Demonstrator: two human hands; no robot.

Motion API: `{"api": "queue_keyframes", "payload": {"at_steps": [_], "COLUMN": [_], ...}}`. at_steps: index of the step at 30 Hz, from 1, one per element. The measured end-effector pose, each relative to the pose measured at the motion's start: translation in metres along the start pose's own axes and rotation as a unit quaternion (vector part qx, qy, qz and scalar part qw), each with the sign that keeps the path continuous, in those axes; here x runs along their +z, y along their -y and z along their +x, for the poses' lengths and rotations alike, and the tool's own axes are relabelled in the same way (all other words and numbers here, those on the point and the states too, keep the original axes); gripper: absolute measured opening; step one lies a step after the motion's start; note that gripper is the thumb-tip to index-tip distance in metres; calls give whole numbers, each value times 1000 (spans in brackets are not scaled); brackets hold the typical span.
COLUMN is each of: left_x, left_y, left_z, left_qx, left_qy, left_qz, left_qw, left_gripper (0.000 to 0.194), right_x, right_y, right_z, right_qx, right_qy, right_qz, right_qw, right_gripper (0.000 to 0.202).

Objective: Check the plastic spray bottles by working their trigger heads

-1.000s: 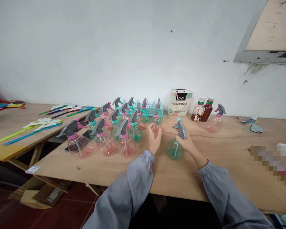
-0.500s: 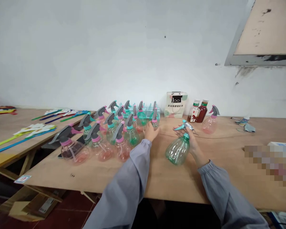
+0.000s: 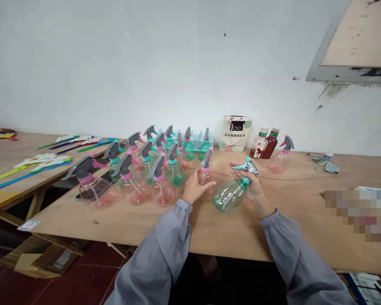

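currently the right hand [image 3: 253, 186] grips the neck and grey-teal trigger head of a green spray bottle [image 3: 230, 195], fingers closed around it, with the bottle tilted over so that its body points left and down, just above the wooden table [image 3: 292, 220]. the left hand [image 3: 195, 189] is curled around the body of a small pink spray bottle [image 3: 205, 173], which stands upright at the near right edge of the cluster of spray bottles [image 3: 146, 169]; the fingers wrap it from the near side, and whether it is lifted clear of the table cannot be determined. the two held bottles are just beside each other, nearly touching. hazard assessment: the green spray bottle is held only at its head, so a loose screw collar could let the body drop and roll on the table. the pink spray bottle stands close to its neighbours in the cluster; a sideways pull may catch a projecting trigger and tip adjacent bottles, which appear light and closely packed. bringing both hands together could also knock the tilted bottle against the pink one. well behind the hands, near the wall, stand a printed box [image 3: 235, 134], two dark drink bottles [image 3: 266, 144] and a lone pink sprayer [image 3: 282, 156], apart from the working area.
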State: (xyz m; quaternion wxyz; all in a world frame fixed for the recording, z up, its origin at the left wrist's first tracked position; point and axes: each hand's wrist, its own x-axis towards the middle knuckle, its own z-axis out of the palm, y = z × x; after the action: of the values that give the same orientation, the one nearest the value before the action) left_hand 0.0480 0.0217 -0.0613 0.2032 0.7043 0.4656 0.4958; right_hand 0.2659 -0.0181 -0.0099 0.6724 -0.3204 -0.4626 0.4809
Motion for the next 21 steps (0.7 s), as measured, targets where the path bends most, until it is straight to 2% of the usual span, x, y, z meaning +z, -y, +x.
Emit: {"api": "queue_keyframes", "payload": {"at_steps": [3, 8, 13, 16, 21], "left_x": [-2, -4, -2, -1, -2], "left_y": [0, 2, 5, 5, 5], "left_z": [2, 3, 3, 3, 3], "left_qx": [-2, -14, -6, 1, 0], "left_qy": [13, 9, 4, 5, 3], "left_qz": [-7, 25, 18, 6, 4], "left_qw": [1000, 1000, 1000, 1000, 1000], "left_gripper": [68, 67, 69, 67, 68], "right_x": [-3, 0, 15, 16, 2], "right_y": [-1, 2, 5, 1, -5], "right_z": [-1, -9, -15, -14, -8], "right_qx": [-3, -56, -3, 6, 10], "right_qy": [4, 39, 67, 46, 6], "right_qz": [1, 65, 61, 46, 55], "right_qw": [1000, 996, 996, 998, 998], "right_gripper": [20, 12, 25, 25, 14]}}
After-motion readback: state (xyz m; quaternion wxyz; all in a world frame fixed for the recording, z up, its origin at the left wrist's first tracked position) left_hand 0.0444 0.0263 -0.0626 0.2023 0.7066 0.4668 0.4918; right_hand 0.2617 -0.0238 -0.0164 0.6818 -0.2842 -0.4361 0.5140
